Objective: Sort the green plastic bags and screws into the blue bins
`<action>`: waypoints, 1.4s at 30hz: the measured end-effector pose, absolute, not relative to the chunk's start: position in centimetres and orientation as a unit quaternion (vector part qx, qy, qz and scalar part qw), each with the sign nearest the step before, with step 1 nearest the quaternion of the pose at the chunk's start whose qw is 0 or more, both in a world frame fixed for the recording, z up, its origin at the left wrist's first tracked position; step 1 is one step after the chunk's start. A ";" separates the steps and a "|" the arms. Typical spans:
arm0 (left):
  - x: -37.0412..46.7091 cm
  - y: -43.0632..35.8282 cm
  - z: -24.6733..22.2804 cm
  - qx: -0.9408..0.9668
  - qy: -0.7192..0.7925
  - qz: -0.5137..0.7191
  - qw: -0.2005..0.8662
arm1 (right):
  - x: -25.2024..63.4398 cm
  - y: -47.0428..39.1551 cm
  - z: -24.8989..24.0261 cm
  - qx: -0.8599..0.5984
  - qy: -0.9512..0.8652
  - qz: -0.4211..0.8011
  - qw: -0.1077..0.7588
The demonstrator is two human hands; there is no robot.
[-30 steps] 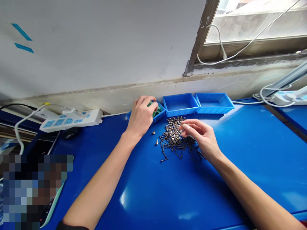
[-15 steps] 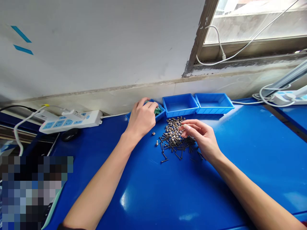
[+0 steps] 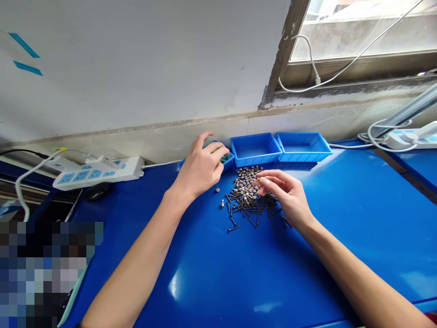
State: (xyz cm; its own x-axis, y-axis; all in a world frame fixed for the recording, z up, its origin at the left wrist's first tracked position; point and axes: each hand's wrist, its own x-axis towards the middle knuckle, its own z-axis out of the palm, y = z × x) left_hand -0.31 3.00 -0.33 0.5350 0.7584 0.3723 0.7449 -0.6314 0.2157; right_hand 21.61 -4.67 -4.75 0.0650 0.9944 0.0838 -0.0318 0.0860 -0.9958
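Note:
My left hand is over the left blue bin, its fingers apart; green pieces show inside beside the fingertips. Right of that bin, a heap of silver and dark screws lies on the blue table. My right hand hovers at the heap's right side, thumb and fingers curled close together; what they hold, if anything, is too small to name. Two loose silver pieces, one of them a small screw, lie left of the heap.
Two empty-looking blue bins, a middle one and a right one, stand by the wall. At the left are a white power strip and a black mouse. Another power strip with cables is at the right.
My left hand has shifted slightly left and its fingers have spread. My right hand stays almost where it was at the heap.

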 end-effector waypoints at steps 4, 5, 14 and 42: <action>-0.4 1.2 1.9 0.890 0.430 0.120 0.087 | 21.7 -4.6 -4.8 -0.491 -0.499 0.462 0.545; -0.3 0.7 2.3 0.889 0.442 0.073 0.095 | 21.7 -4.6 -4.8 -0.490 -0.499 0.462 0.546; 0.9 -0.4 0.9 0.862 0.489 -0.121 0.058 | 21.9 -4.6 -4.5 -0.486 -0.497 0.463 0.549; 3.0 -0.5 -1.0 0.704 0.380 0.346 0.490 | 21.9 -4.5 -4.7 -0.425 -0.464 0.574 0.524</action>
